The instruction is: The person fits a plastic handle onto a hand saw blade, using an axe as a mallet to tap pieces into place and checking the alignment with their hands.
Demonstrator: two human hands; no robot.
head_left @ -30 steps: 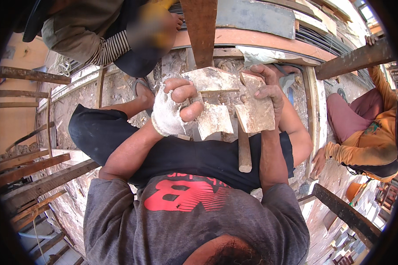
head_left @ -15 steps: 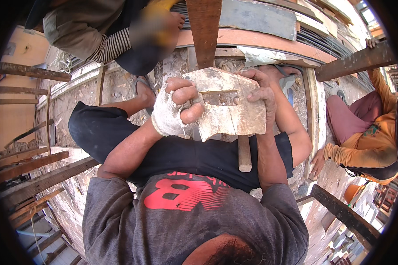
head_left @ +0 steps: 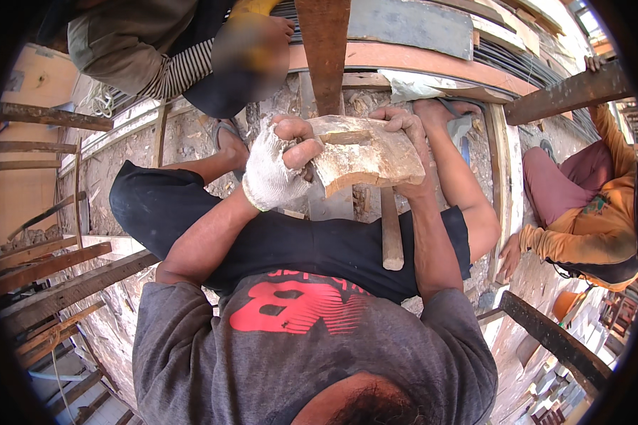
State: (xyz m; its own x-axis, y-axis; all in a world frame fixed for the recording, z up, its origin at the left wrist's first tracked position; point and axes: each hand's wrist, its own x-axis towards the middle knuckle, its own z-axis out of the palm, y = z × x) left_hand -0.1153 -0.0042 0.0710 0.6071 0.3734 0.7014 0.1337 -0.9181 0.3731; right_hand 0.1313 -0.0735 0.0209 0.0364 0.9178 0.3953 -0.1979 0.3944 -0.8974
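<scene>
Between my hands is a pale, worn wooden block (head_left: 376,157) with a slot cut through it and a curved notch along its near edge. My left hand (head_left: 282,163), in a white knitted glove with bare fingertips, grips the block's left end. Bare, my right hand (head_left: 411,138) is closed round its right end, thumb side partly hidden. The block is tilted, so its near edge face shows. Below it a wooden handle (head_left: 391,234) points toward my lap; its far end is hidden behind the block.
A brown upright beam (head_left: 324,57) stands just beyond the block. Planks (head_left: 411,32) and thin dark rods lie behind it. A co-worker in a striped sleeve (head_left: 186,73) sits at the far left, another in an orange top (head_left: 590,230) at the right. Wooden slats (head_left: 57,283) line the left.
The block has been tipped in my hands: its broad face is foreshortened and its near edge now shows. Both hands still hold it. The handle below has barely moved.
</scene>
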